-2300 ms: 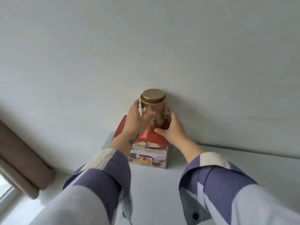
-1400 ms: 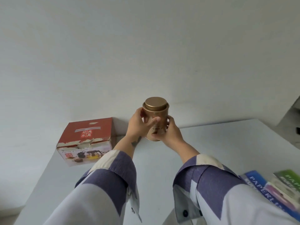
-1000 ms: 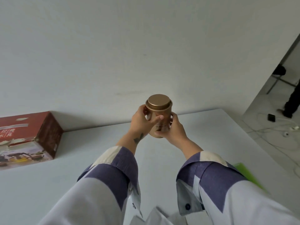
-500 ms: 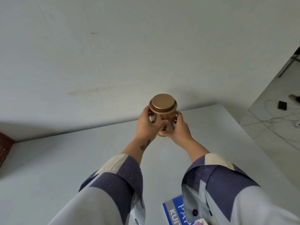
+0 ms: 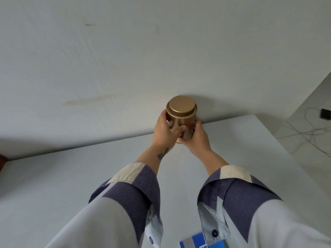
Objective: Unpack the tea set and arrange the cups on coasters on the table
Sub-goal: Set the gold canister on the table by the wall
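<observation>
A round gold tin (image 5: 181, 115) with a gold lid stands upright between both hands at the back of the white table (image 5: 71, 176), close to the wall. My left hand (image 5: 165, 134) wraps its left side and my right hand (image 5: 196, 138) cups its lower right side. The tin's base is hidden by my fingers, so I cannot tell whether it touches the table. A dark red sliver of the tea set box (image 5: 2, 159) shows at the left edge. No cups or coasters are in view.
A white wall (image 5: 161, 51) rises right behind the table. The table's right edge runs diagonally toward the floor (image 5: 308, 140), where cables and a black adapter (image 5: 325, 114) lie. A blue booklet (image 5: 200, 242) peeks out under my right sleeve.
Both hands lifted the gold tin off the red box and carried it rightward along the table, then lowered it toward the back edge by the wall. The box has slid out of view.
</observation>
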Demonstrator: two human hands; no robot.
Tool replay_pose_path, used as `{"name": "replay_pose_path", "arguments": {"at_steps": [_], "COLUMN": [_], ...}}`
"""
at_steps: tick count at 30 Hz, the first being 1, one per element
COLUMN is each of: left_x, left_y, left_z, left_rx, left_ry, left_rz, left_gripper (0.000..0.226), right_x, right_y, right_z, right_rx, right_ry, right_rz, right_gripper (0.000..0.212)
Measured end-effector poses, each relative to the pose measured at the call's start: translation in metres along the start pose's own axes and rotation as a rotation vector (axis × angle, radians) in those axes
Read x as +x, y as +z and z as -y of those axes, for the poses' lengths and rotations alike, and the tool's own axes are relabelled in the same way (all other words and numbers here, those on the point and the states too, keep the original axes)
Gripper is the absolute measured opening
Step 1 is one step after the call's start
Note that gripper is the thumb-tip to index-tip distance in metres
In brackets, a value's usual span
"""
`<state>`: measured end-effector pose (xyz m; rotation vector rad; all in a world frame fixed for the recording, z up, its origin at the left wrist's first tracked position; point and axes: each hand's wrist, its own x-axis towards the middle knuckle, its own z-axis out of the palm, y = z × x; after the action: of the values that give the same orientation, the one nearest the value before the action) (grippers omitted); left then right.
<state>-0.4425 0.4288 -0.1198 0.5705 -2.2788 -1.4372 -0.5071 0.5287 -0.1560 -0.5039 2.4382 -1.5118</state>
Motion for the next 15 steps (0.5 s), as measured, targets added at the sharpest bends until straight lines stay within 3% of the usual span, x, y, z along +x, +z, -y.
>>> {"name": "replay_pose_path", "arguments": {"at_steps": [4, 9, 15], "left_x": [-0.003, -0.03, -0.074], "left_y": [-0.005, -0.045, -0.134], "left_z": [-0.011, -0.01, -0.015], "left_rx": [0.095, 0.314, 0.49], "left_ry": [-0.016, -0.163, -0.143], "left_rz": [0.026, 0.057, 0.014], "left_gripper": [0.075, 0.076, 0.062], "right_x": [-0.01, -0.051, -0.094], "right_y": [-0.006, -0.016, 0.018], "right_z": [0.013, 0.03, 0.098], "right_rx": [-0.021, -0.429, -0.533], "right_ry": [0.081, 0.227, 0.083], "right_rz": [0.014, 0.088, 0.218], "right_gripper": [0.097, 0.076, 0.075]}}
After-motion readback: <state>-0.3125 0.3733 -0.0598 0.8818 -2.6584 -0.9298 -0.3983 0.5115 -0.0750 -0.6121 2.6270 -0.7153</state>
